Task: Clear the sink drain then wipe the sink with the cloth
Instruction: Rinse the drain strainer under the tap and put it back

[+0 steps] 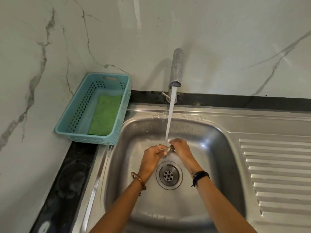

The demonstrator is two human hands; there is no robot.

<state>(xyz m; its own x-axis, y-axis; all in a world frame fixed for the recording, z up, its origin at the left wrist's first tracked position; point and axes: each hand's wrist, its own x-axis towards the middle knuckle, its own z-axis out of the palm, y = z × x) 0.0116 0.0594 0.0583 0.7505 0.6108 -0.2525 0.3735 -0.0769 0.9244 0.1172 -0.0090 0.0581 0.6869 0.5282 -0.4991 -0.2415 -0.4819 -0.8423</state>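
Both hands are over the steel sink [218,148], just above the drain [169,175]. Between them is a small round metal drain strainer [169,150], held on edge under the running water. My left hand [152,156] pinches its left side with curled fingers. My right hand [180,148] grips its right side, fingers curled over it. The drain opening below is uncovered and shows its perforated centre. The green cloth [105,115] lies flat in the blue basket [74,115] at the sink's left.
The tap [175,69] stands behind the sink, with a stream of water [170,118] falling onto the hands. A ribbed draining board [277,174] runs to the right. Dark countertop [67,182] borders the left, and a marble wall rises behind.
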